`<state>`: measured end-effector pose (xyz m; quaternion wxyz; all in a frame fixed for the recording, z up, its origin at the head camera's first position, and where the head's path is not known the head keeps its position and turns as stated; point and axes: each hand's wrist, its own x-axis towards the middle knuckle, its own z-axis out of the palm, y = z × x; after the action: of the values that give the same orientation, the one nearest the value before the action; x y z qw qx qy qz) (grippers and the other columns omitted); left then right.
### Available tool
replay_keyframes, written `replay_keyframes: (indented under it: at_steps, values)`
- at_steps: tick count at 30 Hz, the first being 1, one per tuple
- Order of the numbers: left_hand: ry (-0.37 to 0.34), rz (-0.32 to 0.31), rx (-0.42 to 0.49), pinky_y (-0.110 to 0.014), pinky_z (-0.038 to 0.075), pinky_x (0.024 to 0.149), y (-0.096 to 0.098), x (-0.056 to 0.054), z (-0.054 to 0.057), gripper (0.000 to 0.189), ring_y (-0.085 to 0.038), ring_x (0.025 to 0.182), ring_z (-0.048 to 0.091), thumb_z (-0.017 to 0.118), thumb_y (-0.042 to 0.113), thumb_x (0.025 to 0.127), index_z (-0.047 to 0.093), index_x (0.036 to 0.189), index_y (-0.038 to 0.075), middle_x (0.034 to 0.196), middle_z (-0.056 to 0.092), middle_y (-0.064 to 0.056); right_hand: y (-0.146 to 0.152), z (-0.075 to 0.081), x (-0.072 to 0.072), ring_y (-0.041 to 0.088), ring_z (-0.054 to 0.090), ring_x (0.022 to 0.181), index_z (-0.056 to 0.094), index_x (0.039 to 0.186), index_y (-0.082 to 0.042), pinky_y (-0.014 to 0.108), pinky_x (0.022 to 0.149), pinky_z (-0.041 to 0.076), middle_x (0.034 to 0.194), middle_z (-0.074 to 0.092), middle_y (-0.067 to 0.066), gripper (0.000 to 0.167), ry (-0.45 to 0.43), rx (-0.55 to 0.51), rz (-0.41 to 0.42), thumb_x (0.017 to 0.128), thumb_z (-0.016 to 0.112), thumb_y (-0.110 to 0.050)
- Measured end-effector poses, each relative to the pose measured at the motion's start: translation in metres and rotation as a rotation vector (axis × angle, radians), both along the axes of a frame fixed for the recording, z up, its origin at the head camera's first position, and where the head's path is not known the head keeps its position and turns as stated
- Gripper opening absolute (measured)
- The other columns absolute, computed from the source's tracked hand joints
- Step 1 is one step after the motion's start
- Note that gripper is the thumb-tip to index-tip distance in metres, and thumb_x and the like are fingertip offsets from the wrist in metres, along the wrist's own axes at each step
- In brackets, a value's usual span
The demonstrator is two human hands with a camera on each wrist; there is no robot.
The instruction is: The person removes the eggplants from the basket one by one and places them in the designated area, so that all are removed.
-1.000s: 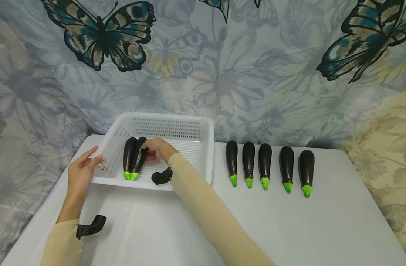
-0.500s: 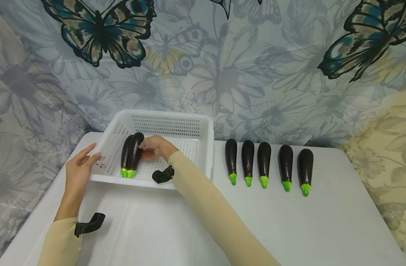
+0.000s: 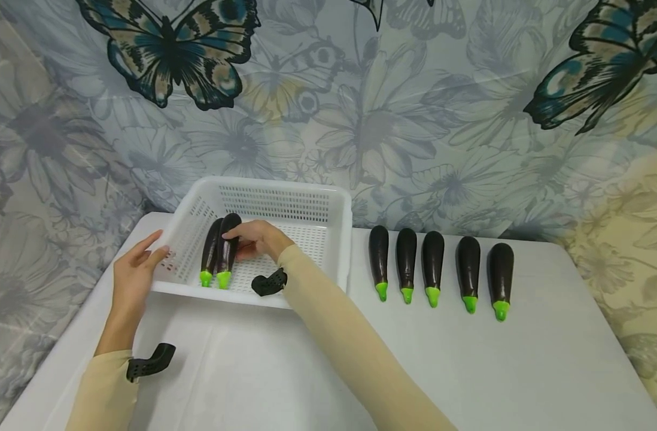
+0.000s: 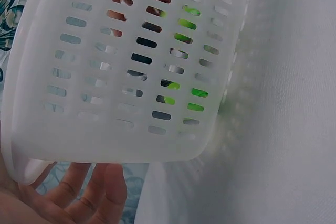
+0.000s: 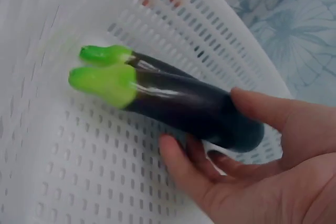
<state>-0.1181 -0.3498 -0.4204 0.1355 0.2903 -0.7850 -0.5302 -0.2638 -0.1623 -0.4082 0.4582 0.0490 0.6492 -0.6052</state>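
My right hand (image 3: 261, 239) grips an eggplant (image 5: 178, 103) with a bright green stem end, thumb on its upper side and fingers below, toward its rounded dark end. Both are inside the white perforated basket (image 3: 285, 300). A second eggplant (image 3: 210, 254) lies alongside on the left, partly hidden behind the held one in the right wrist view. At the basket's left side, my left hand (image 3: 130, 278) holds the rim, with the thumb at the edge. Its fingers (image 4: 115, 184) show beyond the basket corner in the left wrist view.
Several more eggplants lie in a row right of the basket, from a near one (image 3: 379, 257) to the rightmost one (image 3: 501, 275), green ends toward the front. All stands on a white-covered table (image 3: 242, 371) against a floral wall covering (image 3: 388, 120) with butterflies.
The held eggplant first leans over the other one, then comes back slightly right, so their green ends stand a little apart. My left hand stays at the rim.
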Motion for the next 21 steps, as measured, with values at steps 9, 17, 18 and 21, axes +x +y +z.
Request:
replay_keyframes:
  at_steps: [9,17,18,21]
  values:
    - [0.023,-0.015,0.011,-0.015,0.04,0.072,-0.001,0.001,0.001,0.05,-0.001,0.086,0.055,0.064,0.035,0.095,0.053,0.143,0.027,0.086,0.059,0.017,0.01,0.017,0.0,0.038,0.059,0.115,0.042,0.145,-0.002,0.042,0.095,0.049,0.123,0.057,0.024,0.062,0.019,-0.063,0.031,0.091,0.07,-0.016]
    - [0.012,-0.018,0.012,-0.018,0.039,0.076,-0.001,-0.001,0.001,0.05,0.0,0.088,0.054,0.064,0.036,0.095,0.052,0.144,0.029,0.089,0.059,0.018,0.028,0.044,0.007,0.022,0.064,0.077,0.063,0.112,0.001,0.043,0.091,0.051,0.095,0.064,0.012,0.035,0.238,-0.054,0.098,0.088,0.074,-0.022]
    - [0.007,-0.017,0.011,-0.02,0.039,0.077,-0.001,-0.001,0.001,0.05,0.0,0.089,0.054,0.063,0.037,0.095,0.051,0.144,0.03,0.09,0.058,0.018,0.031,0.048,0.008,0.021,0.064,0.076,0.065,0.107,0.001,0.044,0.091,0.051,0.091,0.065,0.01,0.03,0.255,-0.06,0.099,0.088,0.074,-0.022]
    - [-0.007,-0.013,0.008,-0.022,0.038,0.079,-0.002,0.0,0.001,0.05,0.0,0.09,0.053,0.062,0.038,0.096,0.05,0.144,0.031,0.093,0.056,0.018,0.038,0.058,0.01,0.021,0.065,0.077,0.067,0.1,-0.001,0.043,0.09,0.052,0.083,0.065,0.006,0.025,0.314,-0.058,0.11,0.09,0.072,-0.023]
